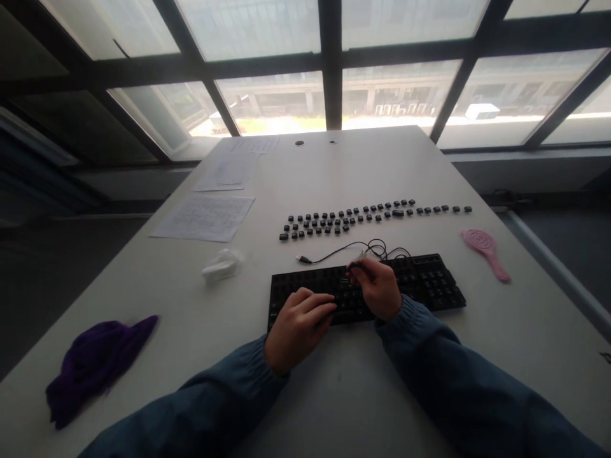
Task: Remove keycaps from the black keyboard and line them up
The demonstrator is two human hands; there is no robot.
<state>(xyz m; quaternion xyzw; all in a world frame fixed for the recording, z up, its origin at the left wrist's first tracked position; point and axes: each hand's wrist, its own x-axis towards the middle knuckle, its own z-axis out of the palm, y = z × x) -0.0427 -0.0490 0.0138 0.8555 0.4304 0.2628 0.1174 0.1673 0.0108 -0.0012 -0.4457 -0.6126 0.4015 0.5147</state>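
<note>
A black keyboard (pixel 432 286) lies in front of the person on a white tabletop (pixel 344 394), its number pad toward the right. The left hand (pixel 300 323) rests over the keyboard's left half, back uppermost and fingers reaching across the keys; its underside is hidden, so whether its grip holds anything cannot be judged. The right hand (pixel 379 289) is above the keyboard's middle, its grip closed, thumb and fingertips pinching a small dark piece (pixel 354 265) too blurred to identify. Beyond the keyboard, loose black keycaps (pixel 398 213) stand in uneven rows, spaced apart, the farthest row slanting away toward the right. Between them and the keyboard lies a thin black cable (pixel 334 254), looped near the right hand, its USB plug (pixel 303 259) pointing left. A pink hairbrush (pixel 482 245) lies right of the keyboard; to the left are a crumpled white wrapper (pixel 222 266), written sheets (pixel 205 217) and a purple cloth item (pixel 100 362).
</note>
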